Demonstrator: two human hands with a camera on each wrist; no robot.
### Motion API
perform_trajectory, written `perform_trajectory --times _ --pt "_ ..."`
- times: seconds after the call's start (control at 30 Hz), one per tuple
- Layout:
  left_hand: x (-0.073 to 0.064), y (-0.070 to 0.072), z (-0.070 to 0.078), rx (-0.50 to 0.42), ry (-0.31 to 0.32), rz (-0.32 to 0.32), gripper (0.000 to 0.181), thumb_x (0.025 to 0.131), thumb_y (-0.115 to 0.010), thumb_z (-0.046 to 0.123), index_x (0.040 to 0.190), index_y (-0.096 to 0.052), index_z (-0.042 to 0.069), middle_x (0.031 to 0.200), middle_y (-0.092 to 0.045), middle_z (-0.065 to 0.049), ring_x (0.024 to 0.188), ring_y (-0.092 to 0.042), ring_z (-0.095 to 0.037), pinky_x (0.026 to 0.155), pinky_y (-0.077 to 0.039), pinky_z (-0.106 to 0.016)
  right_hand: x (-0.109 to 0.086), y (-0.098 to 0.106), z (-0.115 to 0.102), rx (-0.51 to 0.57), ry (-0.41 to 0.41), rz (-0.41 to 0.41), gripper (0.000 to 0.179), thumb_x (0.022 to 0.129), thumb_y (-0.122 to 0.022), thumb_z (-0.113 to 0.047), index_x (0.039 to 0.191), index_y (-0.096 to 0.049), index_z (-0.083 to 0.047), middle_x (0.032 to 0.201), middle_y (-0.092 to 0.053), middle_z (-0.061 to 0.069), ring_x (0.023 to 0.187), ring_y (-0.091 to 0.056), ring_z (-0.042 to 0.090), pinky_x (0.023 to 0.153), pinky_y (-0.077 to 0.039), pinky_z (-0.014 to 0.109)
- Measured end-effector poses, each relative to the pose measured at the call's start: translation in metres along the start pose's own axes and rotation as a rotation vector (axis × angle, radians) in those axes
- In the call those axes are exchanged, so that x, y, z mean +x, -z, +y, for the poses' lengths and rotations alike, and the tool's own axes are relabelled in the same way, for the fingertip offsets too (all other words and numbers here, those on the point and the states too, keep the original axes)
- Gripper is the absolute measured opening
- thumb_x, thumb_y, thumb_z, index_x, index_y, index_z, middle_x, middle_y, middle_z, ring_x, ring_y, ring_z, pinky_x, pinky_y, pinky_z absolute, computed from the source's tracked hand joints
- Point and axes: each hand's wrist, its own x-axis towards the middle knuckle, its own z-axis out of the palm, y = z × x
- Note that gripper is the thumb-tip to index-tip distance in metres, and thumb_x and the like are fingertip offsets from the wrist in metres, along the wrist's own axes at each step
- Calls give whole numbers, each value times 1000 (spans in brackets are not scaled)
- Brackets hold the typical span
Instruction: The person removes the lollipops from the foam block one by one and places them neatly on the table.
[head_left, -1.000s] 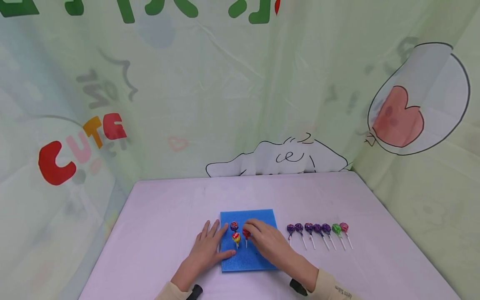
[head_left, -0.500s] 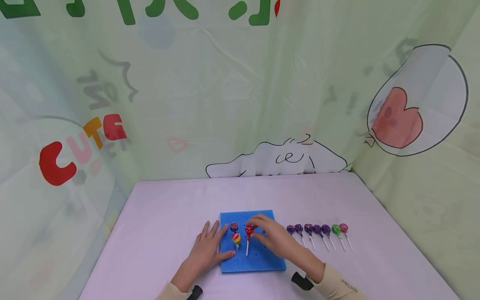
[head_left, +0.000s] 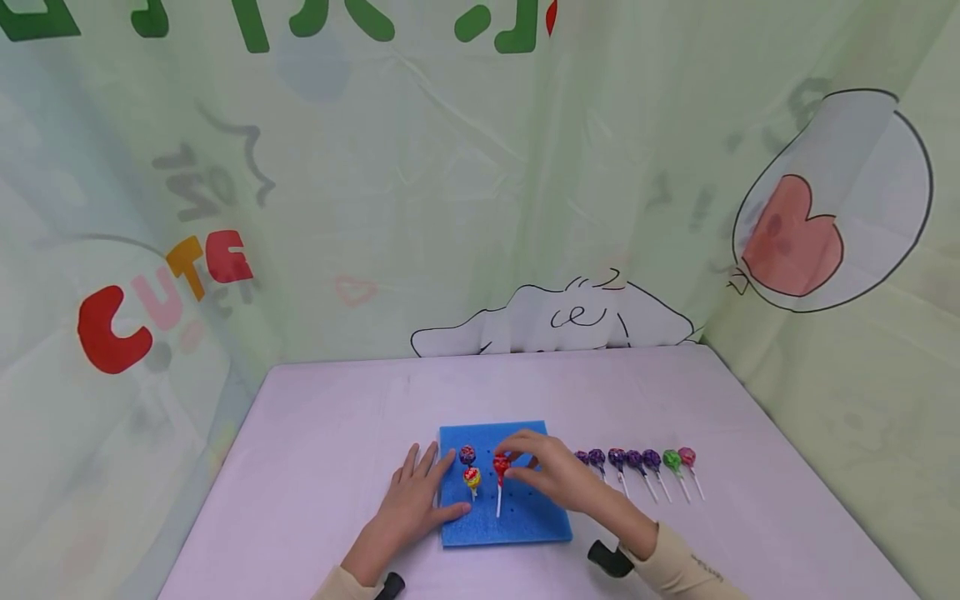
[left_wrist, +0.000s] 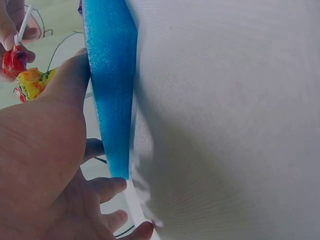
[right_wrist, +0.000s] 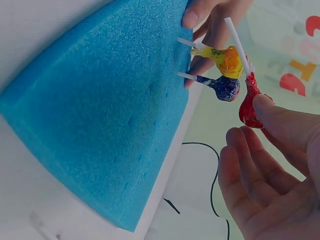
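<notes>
A blue foam block (head_left: 525,525) with small holes lies on the table. Two lollipops stand in it by their sticks: a yellow lollipop (right_wrist: 229,61) and a dark blue and red lollipop (right_wrist: 226,89). My right hand (head_left: 558,473) pinches a red lollipop (right_wrist: 251,106) by its wrapped head between thumb and fingers. Its white stick points down over the block, and in the right wrist view the stick's tip is clear of the foam. My left hand (head_left: 412,500) rests with spread fingers along the block's left edge, thumb on its top.
To the right of the block a row of lollipops lies on the table (head_left: 337,433): several purple lollipops (head_left: 634,460), a green lollipop (head_left: 672,460) and a pink lollipop (head_left: 687,457). A printed cloth curtain (head_left: 465,183) closes off the back and sides.
My right hand has risen and drawn slightly right with the red lollipop, so more of its stick shows. The left hand stays in place on the block.
</notes>
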Motion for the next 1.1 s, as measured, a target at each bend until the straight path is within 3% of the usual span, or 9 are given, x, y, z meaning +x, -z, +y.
perform_trajectory --times 0.27,0.73,1.1 --pt "0 -1 -1 24 -30 27 89 86 -64 68 154 -41 15 164 -29 -20 152 -16 -48 115 -27 -69 -4 6 1 1 -9 -10 26 96 -67 -15 122 -68 -19 119 -68 -1 107 -67 22 82 -55 24" --pt "-1 -3 -1 13 -24 21 90 86 -63 69 155 -40 15 164 -28 -20 153 -15 -48 115 -26 -70 -15 15 9 12 2 -33 28 98 -66 -20 126 -68 -17 117 -70 -1 106 -68 19 82 -56 26" --pt "-1 -1 0 11 -20 10 90 87 -62 68 156 -38 15 165 -26 -19 153 -14 -47 116 -25 -69 -23 24 15 16 -59 -22 29 95 -69 -20 124 -68 -19 115 -69 -2 105 -67 23 81 -55 25"
